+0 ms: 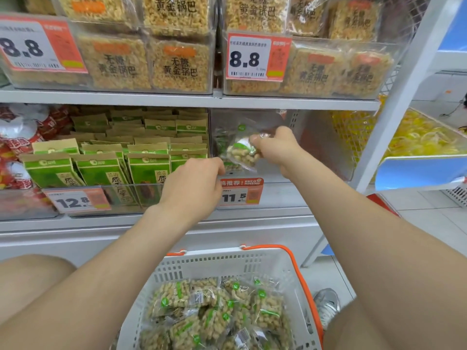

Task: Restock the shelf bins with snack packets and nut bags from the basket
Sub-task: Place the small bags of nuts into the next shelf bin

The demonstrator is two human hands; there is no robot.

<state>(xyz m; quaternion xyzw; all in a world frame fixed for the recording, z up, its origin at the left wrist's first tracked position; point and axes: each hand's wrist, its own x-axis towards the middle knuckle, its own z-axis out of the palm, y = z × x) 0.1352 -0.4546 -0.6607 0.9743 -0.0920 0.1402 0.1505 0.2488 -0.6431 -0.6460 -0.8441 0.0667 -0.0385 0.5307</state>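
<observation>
My right hand is shut on a clear nut bag with a green label, held inside the clear shelf bin above the 11.5 price tag. A few similar bags lie at the bin's back left. My left hand rests with curled fingers on the bin's front left corner, touching its rim; whether it pinches a bag there is hidden. Below, the white basket with orange handles holds several nut bags.
Left of the bin stands a full bin of green paper packets. Above it, the upper shelf carries bins of rice-crisp packs. A yellow-filled bin sits to the right. My knees flank the basket; a grey shoe is on the floor.
</observation>
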